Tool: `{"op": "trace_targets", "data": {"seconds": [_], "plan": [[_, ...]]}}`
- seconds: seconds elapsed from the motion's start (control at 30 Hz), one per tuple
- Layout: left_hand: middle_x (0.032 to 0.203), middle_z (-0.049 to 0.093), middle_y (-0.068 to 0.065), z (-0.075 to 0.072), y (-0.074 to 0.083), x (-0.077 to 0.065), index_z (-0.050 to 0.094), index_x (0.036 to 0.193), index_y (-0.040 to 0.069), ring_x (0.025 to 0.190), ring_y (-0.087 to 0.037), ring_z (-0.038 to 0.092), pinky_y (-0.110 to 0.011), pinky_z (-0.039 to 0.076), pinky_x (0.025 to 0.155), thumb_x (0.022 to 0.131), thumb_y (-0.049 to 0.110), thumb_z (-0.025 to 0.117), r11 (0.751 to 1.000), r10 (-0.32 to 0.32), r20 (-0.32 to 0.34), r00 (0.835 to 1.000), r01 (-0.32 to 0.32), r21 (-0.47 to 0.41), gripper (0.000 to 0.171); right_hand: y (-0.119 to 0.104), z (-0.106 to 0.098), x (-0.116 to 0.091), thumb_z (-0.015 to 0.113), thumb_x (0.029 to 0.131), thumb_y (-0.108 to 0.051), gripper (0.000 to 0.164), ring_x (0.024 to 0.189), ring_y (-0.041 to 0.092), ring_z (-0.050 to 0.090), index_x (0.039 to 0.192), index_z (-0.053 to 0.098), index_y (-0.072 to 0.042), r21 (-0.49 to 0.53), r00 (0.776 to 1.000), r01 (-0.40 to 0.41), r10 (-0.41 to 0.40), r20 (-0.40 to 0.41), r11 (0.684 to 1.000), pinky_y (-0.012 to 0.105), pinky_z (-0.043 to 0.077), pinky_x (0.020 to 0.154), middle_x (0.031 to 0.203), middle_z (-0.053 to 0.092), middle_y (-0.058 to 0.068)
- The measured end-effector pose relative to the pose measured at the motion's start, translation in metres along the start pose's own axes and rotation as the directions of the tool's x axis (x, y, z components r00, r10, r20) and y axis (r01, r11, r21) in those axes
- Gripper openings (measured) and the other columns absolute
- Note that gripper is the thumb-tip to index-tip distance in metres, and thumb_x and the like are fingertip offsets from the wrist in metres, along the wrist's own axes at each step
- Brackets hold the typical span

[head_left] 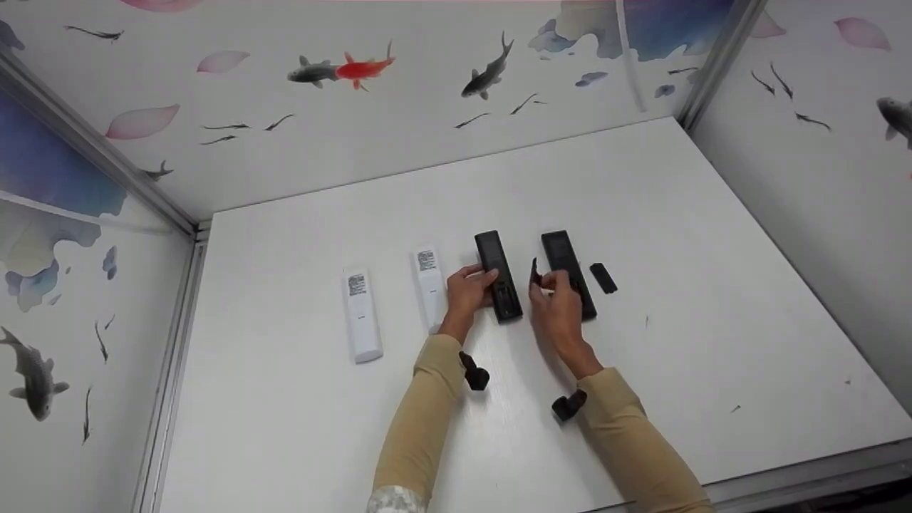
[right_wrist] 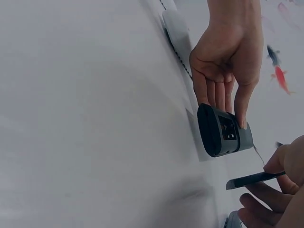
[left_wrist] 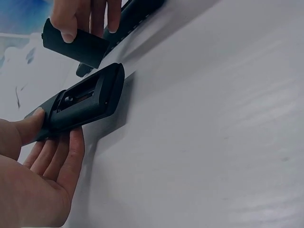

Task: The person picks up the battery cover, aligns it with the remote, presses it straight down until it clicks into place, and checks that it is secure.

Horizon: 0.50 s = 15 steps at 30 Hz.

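Two black remotes and two white ones on the desk, and the held remote is the one getting the work, pretty much mid-frame in the head view. Left grip has it, thumb on top and fingers underneath, with the bay open. Looks like a spring in there, no battery that I can make out.

Right grip is pinching a thin black cover just right of that remote, not touching it. So my read: we're at the battery cover step, but can't tell if it's coming off or going on. If on, the next move calls for turning the cover flat and lining its end up with the bay. If off, just lay it down.

Other black remote sits right of centre, partly behind the right grip, with what looks like a spare cover beside it. White remotes are left of centre.
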<state>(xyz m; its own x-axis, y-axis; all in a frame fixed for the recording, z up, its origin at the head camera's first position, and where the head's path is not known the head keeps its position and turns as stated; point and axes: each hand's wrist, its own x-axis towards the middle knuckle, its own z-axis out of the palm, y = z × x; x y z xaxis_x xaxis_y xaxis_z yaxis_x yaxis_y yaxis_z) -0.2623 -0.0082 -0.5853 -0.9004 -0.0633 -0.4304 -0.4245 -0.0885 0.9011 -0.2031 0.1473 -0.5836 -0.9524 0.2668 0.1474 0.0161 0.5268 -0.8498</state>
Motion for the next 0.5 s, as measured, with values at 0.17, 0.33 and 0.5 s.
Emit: {"op": "trace_targets", "data": {"seconds": [0.17, 0.33, 0.5], "plan": [[0.113, 0.074, -0.02, -0.0008, 0.002, -0.001, 0.065, 0.127, 0.001, 0.072, -0.013, 0.07, -0.03, 0.058, 0.066, 0.091, 0.016, 0.075, 1.0, 0.0, -0.002, 1.0, 0.0, -0.004, 0.041, 0.0042, 0.0009, 0.0, 0.059, 0.094, -0.005, 0.031, 0.103, 0.034, 0.066, 0.122, 0.048, 0.0, 0.131, 0.998, -0.065, 0.062, 0.024, 0.989, 0.04, 0.053, 0.081, 0.114, 0.069, 0.023], [0.115, 0.074, -0.019, -0.0009, 0.0018, -0.0006, 0.065, 0.127, 0.001, 0.073, -0.012, 0.07, -0.03, 0.058, 0.067, 0.09, 0.016, 0.075, 1.0, 0.02, -0.002, 1.0, -0.02, 0.01, 0.041, 0.0057, 0.0005, 0.0, 0.065, 0.097, -0.01, 0.038, 0.096, 0.029, 0.067, 0.131, 0.05, -0.001, 0.175, 0.992, -0.124, 0.116, 0.058, 0.977, 0.022, 0.05, 0.072, 0.11, 0.069, 0.022], [0.115, 0.074, -0.019, -0.0012, 0.0022, -0.0009, 0.065, 0.126, 0.0, 0.072, -0.011, 0.068, -0.028, 0.056, 0.066, 0.09, 0.016, 0.075, 0.999, 0.029, -0.002, 1.0, -0.029, 0.021, 0.04, 0.0032, -0.0013, 0.0004, 0.069, 0.095, -0.012, 0.052, 0.087, 0.018, 0.065, 0.141, 0.047, -0.001, 0.258, 0.977, -0.203, 0.179, 0.113, 0.945, 0.018, 0.053, 0.07, 0.108, 0.068, 0.022]]}}
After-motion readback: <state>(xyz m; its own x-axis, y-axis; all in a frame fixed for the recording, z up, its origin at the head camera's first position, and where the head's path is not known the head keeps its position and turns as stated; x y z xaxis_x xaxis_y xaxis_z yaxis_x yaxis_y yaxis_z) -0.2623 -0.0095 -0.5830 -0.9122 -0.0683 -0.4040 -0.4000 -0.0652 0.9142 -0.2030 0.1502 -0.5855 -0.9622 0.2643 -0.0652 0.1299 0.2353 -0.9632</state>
